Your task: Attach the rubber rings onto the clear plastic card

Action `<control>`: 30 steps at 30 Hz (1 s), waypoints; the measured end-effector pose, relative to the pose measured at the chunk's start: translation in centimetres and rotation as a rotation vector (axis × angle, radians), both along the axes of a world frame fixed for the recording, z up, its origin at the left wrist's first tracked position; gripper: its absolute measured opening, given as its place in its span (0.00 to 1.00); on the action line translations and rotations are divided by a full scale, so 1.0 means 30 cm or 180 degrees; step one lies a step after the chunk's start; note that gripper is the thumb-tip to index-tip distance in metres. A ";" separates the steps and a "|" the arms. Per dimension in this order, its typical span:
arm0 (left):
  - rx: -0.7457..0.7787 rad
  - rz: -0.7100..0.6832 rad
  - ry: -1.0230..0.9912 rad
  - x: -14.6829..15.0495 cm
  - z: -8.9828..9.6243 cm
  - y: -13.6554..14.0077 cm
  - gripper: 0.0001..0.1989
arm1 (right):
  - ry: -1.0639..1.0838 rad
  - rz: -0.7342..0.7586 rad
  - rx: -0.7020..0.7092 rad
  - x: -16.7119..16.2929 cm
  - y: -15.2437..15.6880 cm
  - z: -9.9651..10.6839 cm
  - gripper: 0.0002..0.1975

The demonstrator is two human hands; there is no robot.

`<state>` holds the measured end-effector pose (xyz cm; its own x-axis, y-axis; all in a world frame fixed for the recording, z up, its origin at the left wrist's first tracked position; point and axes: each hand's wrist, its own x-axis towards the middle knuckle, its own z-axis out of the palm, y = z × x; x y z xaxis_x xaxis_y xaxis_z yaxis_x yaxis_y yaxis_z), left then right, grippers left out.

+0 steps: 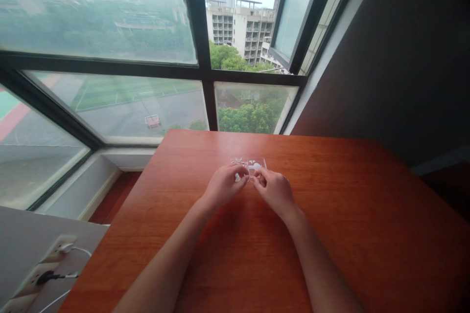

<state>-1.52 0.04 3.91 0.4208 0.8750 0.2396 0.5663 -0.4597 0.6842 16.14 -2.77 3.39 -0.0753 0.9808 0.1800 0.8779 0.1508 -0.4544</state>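
Near the far edge of the wooden table, my two hands meet over a small clear plastic piece (262,162) with white shapes on or in it. My left hand (224,183) has its fingers curled, and its thumb and fingertips pinch at the left side of the piece. From the other side, my right hand (274,190) is closed too, its bent fingers and thumb at the piece's right lower part. Just beyond the left fingers shows a cluster of small, shiny, see-through bits (238,161). The fingers cover part of these things, so their exact kind is unclear.
The reddish-brown table (367,205) stretches wide on both sides. Dark-framed windows (205,76) stand behind it, one pane (297,14) swung open. Below left, a wall socket strip (55,254) holds a white plug and a black plug with cords.
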 end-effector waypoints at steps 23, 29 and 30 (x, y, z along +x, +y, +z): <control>0.0527 0.0729 0.0881 -0.031 -0.019 0.013 0.06 | -0.0174 0.0336 -0.0157 -0.032 -0.016 -0.004 0.05; 0.0615 0.0897 0.0737 -0.062 -0.004 0.031 0.06 | -0.0247 0.0915 -0.0399 -0.103 -0.044 -0.018 0.09; 0.0615 0.0897 0.0731 -0.064 -0.003 0.031 0.06 | -0.0288 0.1034 -0.0462 -0.114 -0.048 -0.022 0.09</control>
